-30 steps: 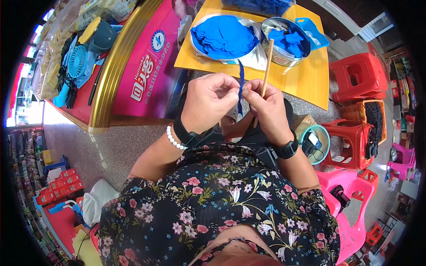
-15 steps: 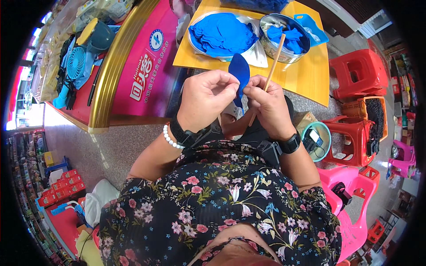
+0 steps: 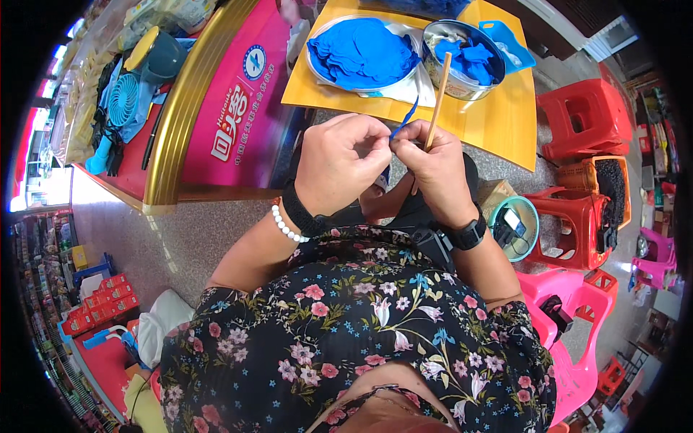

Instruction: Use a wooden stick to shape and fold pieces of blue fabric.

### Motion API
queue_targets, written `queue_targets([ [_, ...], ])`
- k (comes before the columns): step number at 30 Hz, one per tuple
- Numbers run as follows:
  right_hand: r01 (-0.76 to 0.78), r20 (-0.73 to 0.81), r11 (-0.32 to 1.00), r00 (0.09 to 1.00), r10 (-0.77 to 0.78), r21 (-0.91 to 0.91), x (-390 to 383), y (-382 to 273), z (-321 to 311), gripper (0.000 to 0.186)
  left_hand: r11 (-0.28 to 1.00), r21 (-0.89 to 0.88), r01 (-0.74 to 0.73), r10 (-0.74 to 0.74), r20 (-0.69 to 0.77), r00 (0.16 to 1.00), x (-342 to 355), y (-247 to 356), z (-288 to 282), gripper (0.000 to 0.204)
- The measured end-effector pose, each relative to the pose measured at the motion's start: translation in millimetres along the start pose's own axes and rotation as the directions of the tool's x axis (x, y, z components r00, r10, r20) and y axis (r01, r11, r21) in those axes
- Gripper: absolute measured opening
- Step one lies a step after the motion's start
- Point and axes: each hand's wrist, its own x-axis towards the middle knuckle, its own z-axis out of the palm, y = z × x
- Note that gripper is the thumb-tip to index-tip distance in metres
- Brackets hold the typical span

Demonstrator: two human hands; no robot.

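1. Far left: a light-blue handheld fan (image 3: 121,105) is lying on a red surface (image 3: 133,162), with a dark-teal container (image 3: 155,61) with a yellow lid sitting just beyond it.
2. A gold-edged pink panel (image 3: 231,115) is running along that surface's right side.
3. Left hand (image 3: 339,162) is sitting in front of the chest, fingers (image 3: 372,137) curled and pressed together, pinching the lower end of a thin blue strip (image 3: 404,119). A black watch and a white bead bracelet (image 3: 287,225) are sitting on that wrist.
4. The blue strip is sticking up and to the right out of the gap where both hands are meeting, held in the air between the person and the near edge of the yellow surface (image 3: 498,123).
5. Right hand (image 3: 433,169) is touching the left, fingers closed, pinching the same strip and gripping a thin wooden stick (image 3: 437,97) that is pointing up and slightly right. A black watch (image 3: 469,234) is on that wrist.
6. On the yellow surface: a white plate (image 3: 404,90) is carrying a heap of blue pieces (image 3: 361,54); just right of it a metal bowl (image 3: 451,83) is holding more blue pieces.
7. Right side: red plastic stools (image 3: 577,119) are standing near a pink stool (image 3: 570,325); a teal tub (image 3: 514,227) is sitting on the floor beside the right forearm.
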Motion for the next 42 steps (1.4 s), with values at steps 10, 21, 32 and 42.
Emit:
queue_targets([
  [10, -0.026, 0.031, 0.978, 0.999, 0.02, 0.205, 3, -1, -3, 0.007, 0.837, -0.465, 0.287, -0.258, 0.127, 0.958, 2, -6, -5, 0.008],
  [21, -0.249, 0.28, 0.861, 0.951, 0.131, 0.443, 3, -9, -19, 0.008, 0.312, -0.843, 0.439, -0.247, 0.374, 0.894, 2, -27, -18, 0.018],
  [32, -0.228, 0.321, 0.814, 0.945, 0.053, 0.535, 1, -8, -22, 0.007, 0.24, -0.871, 0.429, -0.19, 0.391, 0.9, 2, -30, -17, 0.022],
  [42, -0.184, 0.266, 0.819, 0.963, 0.04, 0.544, 3, -10, -24, 0.008, 0.211, -0.874, 0.438, -0.153, 0.413, 0.898, -1, -34, -16, 0.021],
])
